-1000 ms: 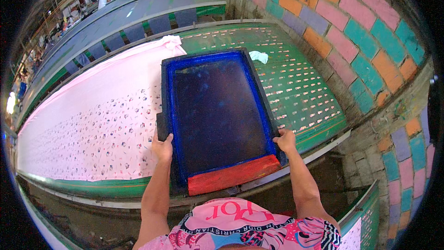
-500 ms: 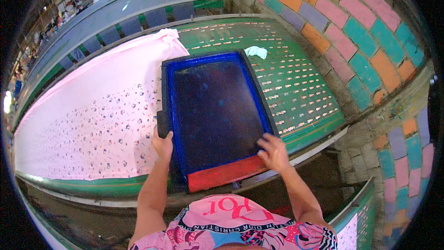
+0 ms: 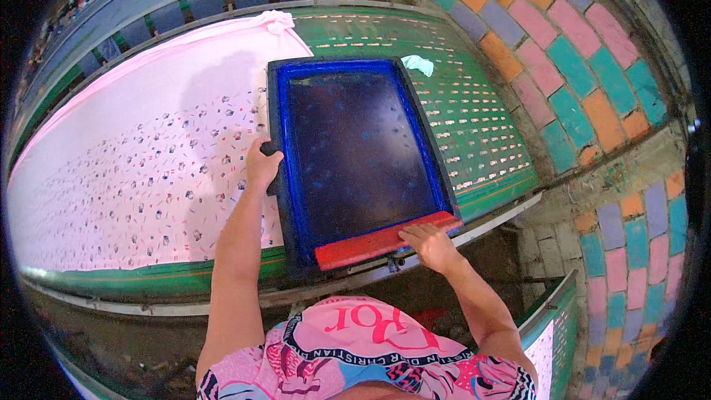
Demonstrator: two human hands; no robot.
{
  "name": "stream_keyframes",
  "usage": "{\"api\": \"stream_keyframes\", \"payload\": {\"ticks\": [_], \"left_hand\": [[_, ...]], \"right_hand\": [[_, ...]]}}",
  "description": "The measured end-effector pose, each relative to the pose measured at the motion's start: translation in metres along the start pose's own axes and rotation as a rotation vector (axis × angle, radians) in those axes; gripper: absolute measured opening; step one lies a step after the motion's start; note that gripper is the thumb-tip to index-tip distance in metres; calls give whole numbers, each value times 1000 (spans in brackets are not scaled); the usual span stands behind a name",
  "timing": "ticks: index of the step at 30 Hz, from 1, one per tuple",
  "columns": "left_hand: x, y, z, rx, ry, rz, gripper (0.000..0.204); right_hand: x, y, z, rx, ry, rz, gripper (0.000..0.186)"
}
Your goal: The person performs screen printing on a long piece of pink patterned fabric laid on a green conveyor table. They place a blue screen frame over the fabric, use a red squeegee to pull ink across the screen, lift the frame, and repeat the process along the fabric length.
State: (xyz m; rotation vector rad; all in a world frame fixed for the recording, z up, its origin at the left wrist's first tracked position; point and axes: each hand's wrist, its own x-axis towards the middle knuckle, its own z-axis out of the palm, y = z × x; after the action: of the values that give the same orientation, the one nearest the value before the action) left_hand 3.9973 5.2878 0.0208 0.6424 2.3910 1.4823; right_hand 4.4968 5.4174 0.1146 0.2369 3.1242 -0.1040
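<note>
A large screen-printing frame point(image 3: 355, 155) lies in front of me, with dark mesh, a blue inner border and black outer bars. Its near end carries a red strip point(image 3: 359, 244). My left hand point(image 3: 263, 165) is closed round a black handle point(image 3: 269, 148) on the frame's left bar. At the near right, my right hand point(image 3: 432, 247) has its fingers bent over the red strip, the thumb side mostly hidden. Pale pink printed cloth point(image 3: 148, 170) stretches out left of the frame, and the frame's left side lies against its edge.
The long green table point(image 3: 481, 126) shows rows of small pale marks to the right. A mint-coloured rag point(image 3: 418, 65) lies by the frame's far right corner. Behind is another long table point(image 3: 207, 1). A painted brick wall point(image 3: 578, 67) stands on the right.
My right hand has come down from over the frame's near right corner onto the red strip. The left hand is now farther up the left bar, closed round the handle. The view has shifted.
</note>
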Motion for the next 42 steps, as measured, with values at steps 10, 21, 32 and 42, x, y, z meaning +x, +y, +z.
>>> {"api": "stream_keyframes", "payload": {"ticks": [10, 21, 32, 42], "left_hand": [[9, -22, 6, -69, 57, 50, 56], [-2, -10, 5, -144, 36, 31, 54], [0, -12, -3, -44, 28, -5, 53], [-4, -17, -3, 73, 72, 56, 52]], "right_hand": [[67, -23, -25, 213, -104, 71, 44], [37, -43, -1, 127, -41, 84, 49], [39, -38, 10, 174, -16, 27, 45], [173, 42, 31, 58, 242, -82, 32]]}}
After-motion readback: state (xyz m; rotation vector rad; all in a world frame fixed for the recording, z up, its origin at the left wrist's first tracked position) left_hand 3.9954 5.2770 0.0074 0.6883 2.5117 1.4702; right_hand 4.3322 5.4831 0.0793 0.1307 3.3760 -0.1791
